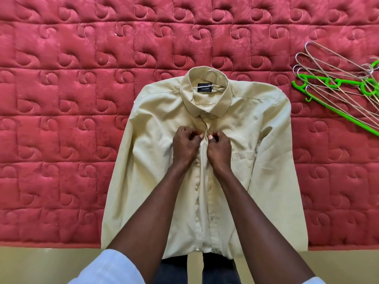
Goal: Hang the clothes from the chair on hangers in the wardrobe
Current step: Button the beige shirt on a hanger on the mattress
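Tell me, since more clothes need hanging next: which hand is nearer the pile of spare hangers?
Right. The right hand pinches the shirt placket on the side toward the spare hangers; the left hand grips the placket just beyond it, farther away.

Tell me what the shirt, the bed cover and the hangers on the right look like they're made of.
Shirt: thin woven cloth, likely cotton or a blend, matte; it creases softly.
Bed cover: red padded fabric with a slight sheen; stitched swirls puff up between the seams.
Thin hangers: bare metal wire by their look, pale and glinting.
Green hanger: probably plastic; thick, bright, glossy, moulded hooks.
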